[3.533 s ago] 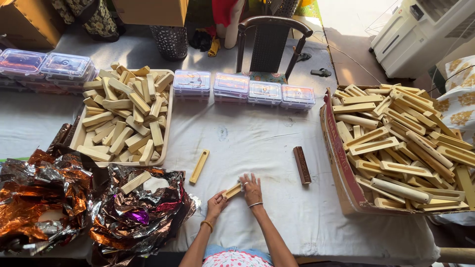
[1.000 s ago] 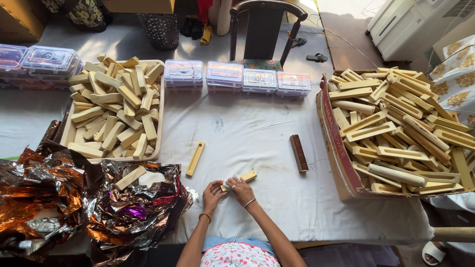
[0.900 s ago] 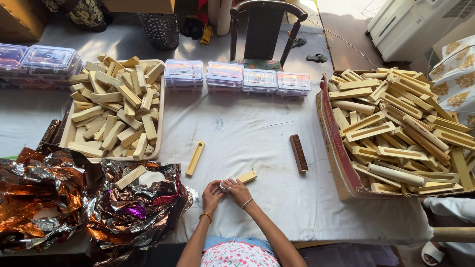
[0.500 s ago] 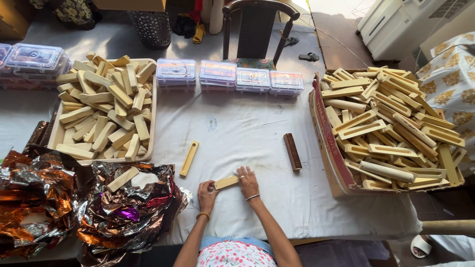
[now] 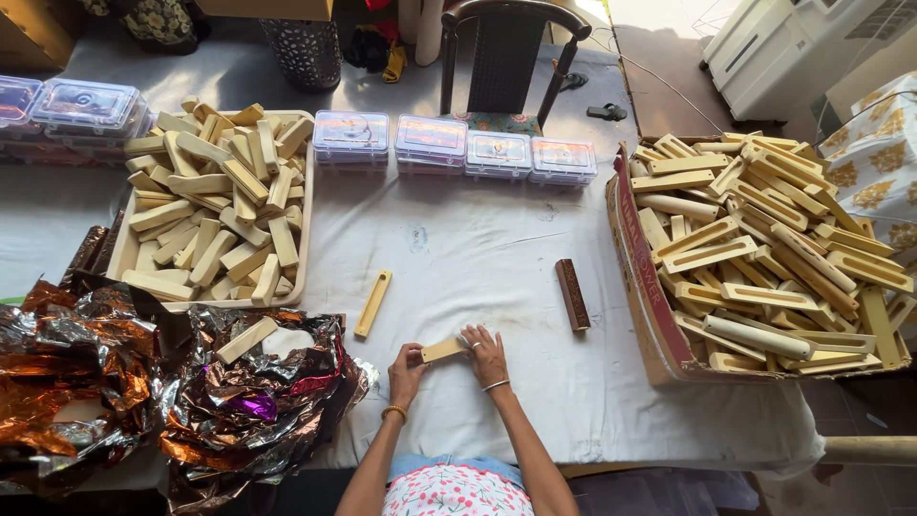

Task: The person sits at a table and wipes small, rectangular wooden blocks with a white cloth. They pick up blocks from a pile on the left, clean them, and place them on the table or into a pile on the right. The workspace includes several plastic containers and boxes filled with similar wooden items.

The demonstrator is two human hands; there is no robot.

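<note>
Near the table's front edge, my left hand (image 5: 407, 368) and my right hand (image 5: 485, 351) grip the two ends of a short pale wooden block (image 5: 442, 350), held just above the white cloth. A slotted pale wooden stick (image 5: 373, 303) lies on the cloth up and to the left of my hands. A dark brown carved stick (image 5: 572, 293) lies up and to the right.
A tray (image 5: 304, 239) heaped with pale wooden blocks stands at left. A cardboard box (image 5: 638, 277) full of slotted wooden pieces stands at right. Crumpled foil wrappers (image 5: 244, 401) with one block lie front left. Clear plastic boxes (image 5: 456, 148) line the back, with a chair (image 5: 509, 57) behind.
My hands moved from turning the block at an angle to holding it nearly level by both ends. The camera view shifted slightly; the sticks on the cloth stayed put.
</note>
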